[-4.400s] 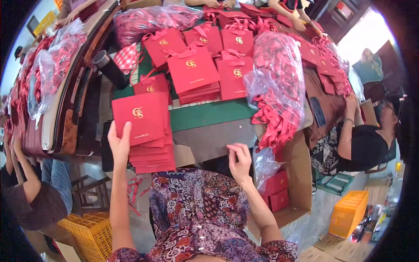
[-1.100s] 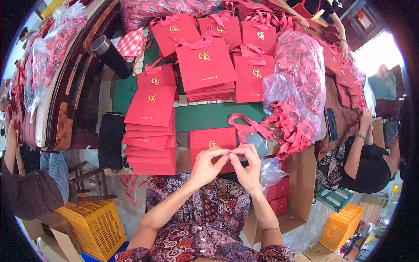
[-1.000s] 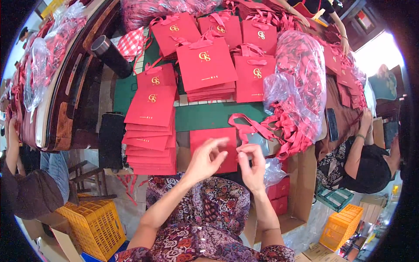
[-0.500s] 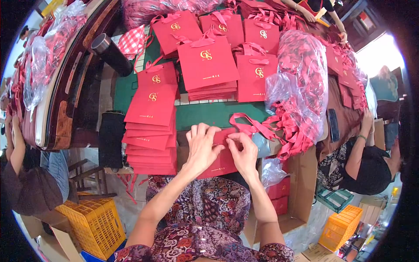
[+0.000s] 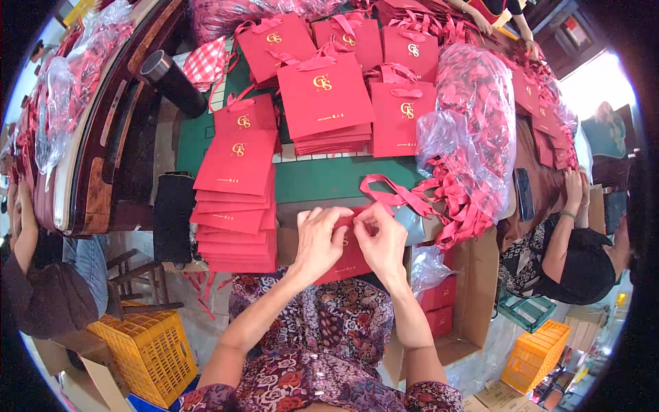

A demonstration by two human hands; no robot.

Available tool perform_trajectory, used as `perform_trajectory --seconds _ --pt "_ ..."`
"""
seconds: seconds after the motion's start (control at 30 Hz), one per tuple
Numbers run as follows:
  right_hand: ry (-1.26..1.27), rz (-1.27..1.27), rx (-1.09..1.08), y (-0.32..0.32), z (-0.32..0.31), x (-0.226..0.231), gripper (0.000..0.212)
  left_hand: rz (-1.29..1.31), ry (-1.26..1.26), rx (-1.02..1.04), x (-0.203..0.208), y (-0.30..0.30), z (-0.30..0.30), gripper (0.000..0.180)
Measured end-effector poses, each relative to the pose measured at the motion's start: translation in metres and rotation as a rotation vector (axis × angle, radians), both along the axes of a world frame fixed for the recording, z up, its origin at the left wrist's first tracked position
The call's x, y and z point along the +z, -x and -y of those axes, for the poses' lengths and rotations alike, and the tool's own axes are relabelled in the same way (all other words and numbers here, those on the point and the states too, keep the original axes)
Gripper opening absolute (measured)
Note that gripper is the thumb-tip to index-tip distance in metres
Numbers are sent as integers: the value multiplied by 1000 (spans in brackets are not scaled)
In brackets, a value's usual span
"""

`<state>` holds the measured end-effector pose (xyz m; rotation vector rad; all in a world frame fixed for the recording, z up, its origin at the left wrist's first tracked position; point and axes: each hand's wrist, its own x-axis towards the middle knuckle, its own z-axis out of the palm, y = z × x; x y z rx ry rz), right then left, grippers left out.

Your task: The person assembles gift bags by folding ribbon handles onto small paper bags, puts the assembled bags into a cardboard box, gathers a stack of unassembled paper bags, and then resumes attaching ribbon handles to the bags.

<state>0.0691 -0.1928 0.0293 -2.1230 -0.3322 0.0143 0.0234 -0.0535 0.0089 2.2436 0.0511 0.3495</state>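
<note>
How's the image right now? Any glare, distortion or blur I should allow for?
Head view: the background at upper right is washed out by white glare; head view: the plastic bag has shiny highlights; head view: the wooden edge at left bows with the fisheye; head view: left hand and right hand show no obvious blur.

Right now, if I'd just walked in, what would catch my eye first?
Probably the red bags, crowding the green surface ahead. To their right, red ribbons trail from a clear sack. In the near middle, the left hand and right hand nearly meet at another bag.
</note>
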Motion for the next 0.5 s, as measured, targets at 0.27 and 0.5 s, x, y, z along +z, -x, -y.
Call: perform_trajectory --seconds 0.27,0.5 --pt "80 184 120 2 7 1 28 -103 223 -62 -4 -8 -20 13" --pt "49 12 187 0 21 5 22 -252 342 -45 2 -9 -24 28"
